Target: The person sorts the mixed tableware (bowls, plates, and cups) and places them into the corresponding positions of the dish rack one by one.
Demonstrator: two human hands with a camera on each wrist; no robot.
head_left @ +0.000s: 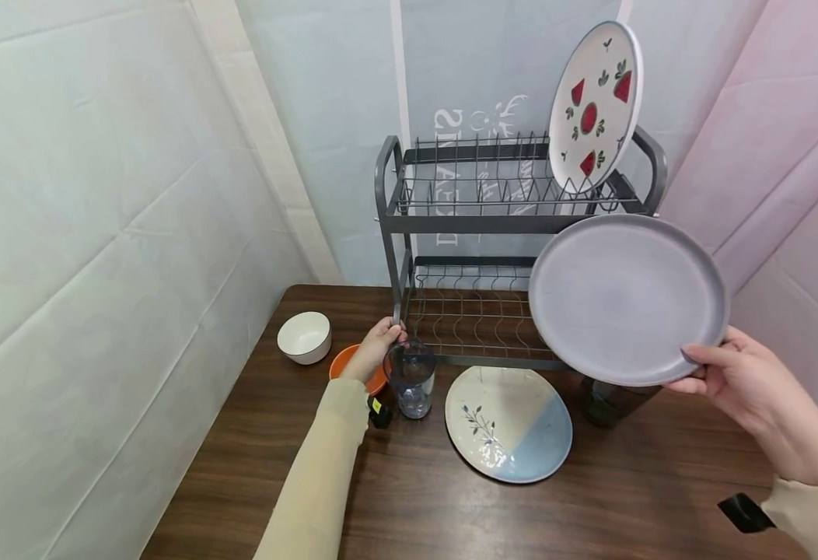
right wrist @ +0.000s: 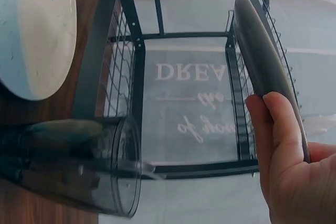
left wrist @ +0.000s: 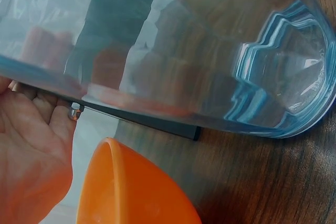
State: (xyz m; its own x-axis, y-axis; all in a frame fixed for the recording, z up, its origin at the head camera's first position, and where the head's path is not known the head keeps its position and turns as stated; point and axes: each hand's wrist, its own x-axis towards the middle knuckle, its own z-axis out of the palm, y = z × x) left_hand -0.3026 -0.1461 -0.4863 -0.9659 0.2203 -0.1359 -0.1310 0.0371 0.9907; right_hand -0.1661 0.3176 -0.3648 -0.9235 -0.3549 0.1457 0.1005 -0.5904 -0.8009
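My right hand (head_left: 738,377) pinches the edge of a round grey plate (head_left: 629,299), thumb on its face and fingers behind. The plate is raised in front of the right side of a two-tier dark dish rack (head_left: 479,224). In the right wrist view the grey plate (right wrist: 262,51) shows edge-on. My left hand (head_left: 375,350) grips the rack's lower left post, its fingers partly hidden behind a clear glass (left wrist: 173,51) in the left wrist view. On the upper tier a white plate with watermelon drawings (head_left: 594,109) stands upright at the right end.
A white-and-blue plate (head_left: 510,424) lies on the wooden table before the rack. An orange bowl (left wrist: 136,187) and a clear glass (head_left: 414,381) are close to my left hand, with a white bowl (head_left: 304,338) farther left. A dark transparent glass (right wrist: 73,161) stands beneath the grey plate.
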